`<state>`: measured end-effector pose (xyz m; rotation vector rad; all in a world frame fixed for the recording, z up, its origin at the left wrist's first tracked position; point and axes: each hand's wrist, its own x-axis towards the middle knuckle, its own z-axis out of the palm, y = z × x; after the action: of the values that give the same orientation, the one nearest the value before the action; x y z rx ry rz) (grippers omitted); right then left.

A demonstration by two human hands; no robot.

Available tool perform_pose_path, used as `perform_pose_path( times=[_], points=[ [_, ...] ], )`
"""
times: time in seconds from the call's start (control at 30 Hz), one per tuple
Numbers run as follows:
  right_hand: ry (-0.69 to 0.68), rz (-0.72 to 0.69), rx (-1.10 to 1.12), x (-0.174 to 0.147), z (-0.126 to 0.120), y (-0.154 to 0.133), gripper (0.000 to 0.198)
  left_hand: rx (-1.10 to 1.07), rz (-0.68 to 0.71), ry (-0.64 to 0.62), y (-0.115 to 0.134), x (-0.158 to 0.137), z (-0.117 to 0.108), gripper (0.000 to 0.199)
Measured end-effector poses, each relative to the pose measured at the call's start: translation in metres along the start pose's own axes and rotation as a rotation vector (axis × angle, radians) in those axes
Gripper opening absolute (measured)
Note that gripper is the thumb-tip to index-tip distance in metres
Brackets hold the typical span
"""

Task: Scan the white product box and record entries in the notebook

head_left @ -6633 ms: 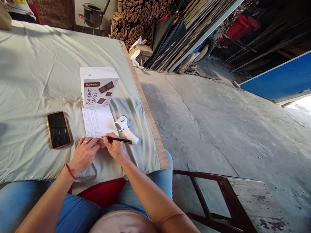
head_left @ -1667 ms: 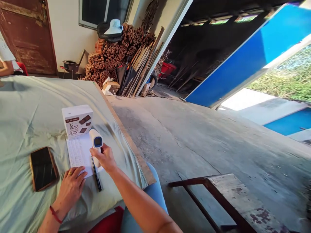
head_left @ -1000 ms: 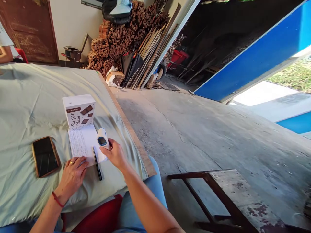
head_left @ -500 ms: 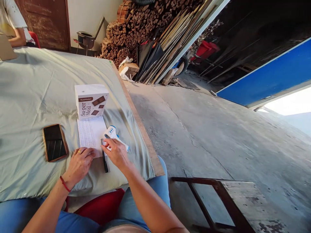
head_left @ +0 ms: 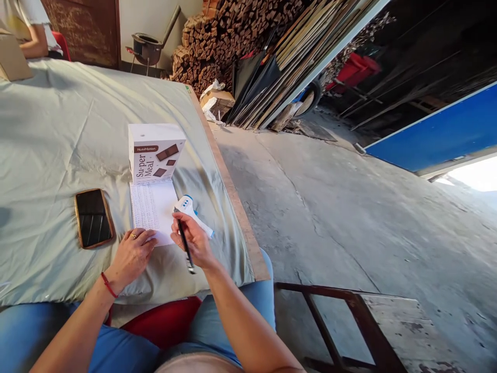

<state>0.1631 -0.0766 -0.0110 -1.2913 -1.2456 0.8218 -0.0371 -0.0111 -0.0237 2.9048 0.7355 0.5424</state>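
My right hand (head_left: 193, 238) is closed on a black pen (head_left: 184, 241), held between thumb and fingers just above the lower right edge of a sheet of paper (head_left: 165, 207). Handwritten lines cover the left part of that sheet. My left hand (head_left: 134, 255), with a ring and a red wrist cord, lies with its fingers on the sheet's lower left corner and grasps nothing. Right beside the paper lies a white and blue infrared thermometer (head_left: 193, 211), partly behind my right hand. At the paper's far end stands a white and brown "Super Meal" box (head_left: 157, 155).
A phone (head_left: 93, 217) in a brown case lies left on the cloth-covered table (head_left: 77, 150). A cardboard box (head_left: 13, 57) and a seated person's arm are at the far left. Beyond the table's right edge, a dark wooden frame (head_left: 351, 311) rests near the concrete floor (head_left: 264, 191).
My right hand has picked the pen up off the table and paper edge and tilted it. My left hand stays on the paper. The view has shifted slightly.
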Motion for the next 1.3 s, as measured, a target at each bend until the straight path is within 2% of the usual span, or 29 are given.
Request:
perform_pose_path(
  times=[0.1, 0.2, 0.4, 0.57, 0.93, 1.3],
  points=[
    [0.043, 0.041, -0.042, 0.000, 0.006, 0.000, 0.042, -0.019, -0.020, -0.011, 0.000, 0.000, 0.000, 0.027],
    [0.053, 0.025, -0.106, 0.003, 0.013, -0.001, 0.044, -0.028, -0.030, -0.037, 0.001, 0.000, -0.002, 0.028],
    [0.123, 0.066, -0.256, 0.004, 0.027, 0.014, 0.019, -0.029, -0.013, -0.064, 0.001, 0.000, -0.003, 0.025],
    [0.208, 0.087, -0.300, 0.003, 0.031, 0.026, 0.016, -0.040, -0.022, -0.060, 0.002, 0.000, -0.002, 0.028],
    [0.127, 0.065, -0.362, 0.003, 0.032, 0.025, 0.019, -0.008, 0.010, -0.004, 0.004, 0.001, -0.006, 0.024],
    [0.103, 0.040, -0.412, 0.003, 0.032, 0.030, 0.018, -0.013, -0.002, -0.018, 0.004, 0.001, -0.005, 0.026]
  ],
)
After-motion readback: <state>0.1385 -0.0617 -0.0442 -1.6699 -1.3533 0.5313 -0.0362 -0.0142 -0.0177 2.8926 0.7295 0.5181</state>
